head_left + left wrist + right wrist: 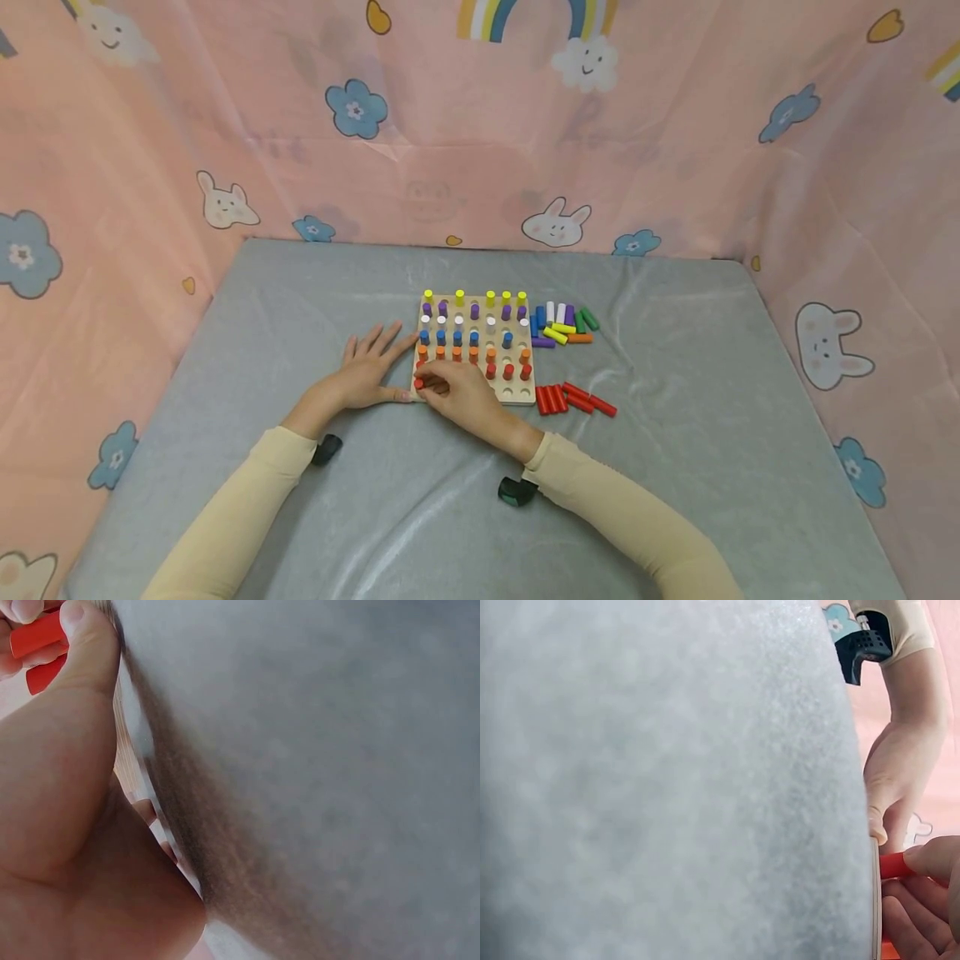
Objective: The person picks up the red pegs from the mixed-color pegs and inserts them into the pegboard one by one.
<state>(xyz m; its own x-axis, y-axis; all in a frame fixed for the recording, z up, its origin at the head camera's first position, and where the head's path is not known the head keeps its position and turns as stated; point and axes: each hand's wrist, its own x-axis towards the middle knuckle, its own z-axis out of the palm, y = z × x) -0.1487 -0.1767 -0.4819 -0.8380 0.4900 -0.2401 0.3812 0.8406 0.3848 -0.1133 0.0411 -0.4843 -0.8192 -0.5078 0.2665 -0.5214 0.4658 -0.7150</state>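
Note:
A wooden pegboard [528, 397] lies on the table with rows of upright pegs in yellow, purple, white, blue, orange and red. At its front left corner my right hand [468, 402] pinches a red peg [418, 384] between thumb and fingers. In the right wrist view that red peg [893, 865] stands against the board, its lower end at the surface. My left hand [362, 375] lies at the board's left side, fingers spread, thumb [94, 652] at the front corner. The right hand hides part of the front rows.
Right of the board lie several loose red pegs [552, 399]. Behind them is a mixed group with a green peg [589, 318], an orange peg [581, 338] and blue, white, purple and yellow ones. A grey cloth [675, 467] covers the table; a patterned pink curtain [450, 150] surrounds it.

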